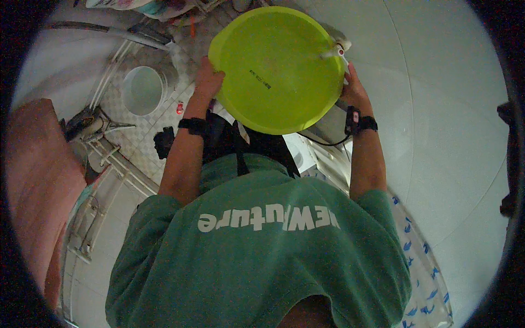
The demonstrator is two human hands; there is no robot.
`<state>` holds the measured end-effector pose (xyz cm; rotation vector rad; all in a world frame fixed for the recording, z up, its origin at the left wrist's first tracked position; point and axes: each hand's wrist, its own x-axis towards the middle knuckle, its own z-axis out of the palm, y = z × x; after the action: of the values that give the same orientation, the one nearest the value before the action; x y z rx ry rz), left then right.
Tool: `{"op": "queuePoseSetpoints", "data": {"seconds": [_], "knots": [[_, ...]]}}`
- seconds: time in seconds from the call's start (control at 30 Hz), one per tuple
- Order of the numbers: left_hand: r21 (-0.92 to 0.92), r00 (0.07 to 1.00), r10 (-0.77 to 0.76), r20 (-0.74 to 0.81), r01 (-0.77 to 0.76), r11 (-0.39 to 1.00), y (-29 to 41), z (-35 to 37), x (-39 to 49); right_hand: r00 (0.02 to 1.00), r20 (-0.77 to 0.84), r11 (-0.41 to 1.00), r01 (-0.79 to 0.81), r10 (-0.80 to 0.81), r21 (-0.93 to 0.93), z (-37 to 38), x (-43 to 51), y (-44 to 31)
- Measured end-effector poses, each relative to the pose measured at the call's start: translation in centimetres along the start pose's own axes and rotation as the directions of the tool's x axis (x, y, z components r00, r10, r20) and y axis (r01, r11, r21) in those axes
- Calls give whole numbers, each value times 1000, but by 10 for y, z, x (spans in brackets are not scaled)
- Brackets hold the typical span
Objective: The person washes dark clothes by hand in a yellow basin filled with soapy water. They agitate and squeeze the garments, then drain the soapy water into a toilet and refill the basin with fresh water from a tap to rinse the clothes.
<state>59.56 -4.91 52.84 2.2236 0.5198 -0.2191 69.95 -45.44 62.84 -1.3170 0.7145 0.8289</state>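
Note:
A round lime-green plastic basin [283,82] is raised in front of me, with a short line of dark print on its broad face. My left hand [209,80] grips the basin's left edge, thumb lying against the plastic. At the opposite edge, my right hand [356,88] holds the rim, partly hidden behind it. Just above my right fingers, a white fitting with a red dot [340,52] sits at the basin's edge by the wall. Black bands with small devices circle both wrists.
On the tiled floor [154,129] at left stands a white bucket [143,90], with a small red object [179,107] nearby. Pink cloth [37,176] hangs at far left beside pale pipes [110,153]. A pale wall [451,123] rises close on the right, above blue-patterned sheeting [426,283].

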Motion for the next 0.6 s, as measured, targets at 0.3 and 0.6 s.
{"op": "queuePoseSetpoints", "data": {"seconds": [0.3, 0.6], "knots": [[7, 999, -9, 34, 9, 1000, 0, -1, 4, 997, 66, 999, 42, -40, -27, -12, 15, 9], [-36, 996, -50, 77, 53, 998, 6, -6, 3, 1000, -12, 998, 0, 1, 59, -5, 8, 4]]}}
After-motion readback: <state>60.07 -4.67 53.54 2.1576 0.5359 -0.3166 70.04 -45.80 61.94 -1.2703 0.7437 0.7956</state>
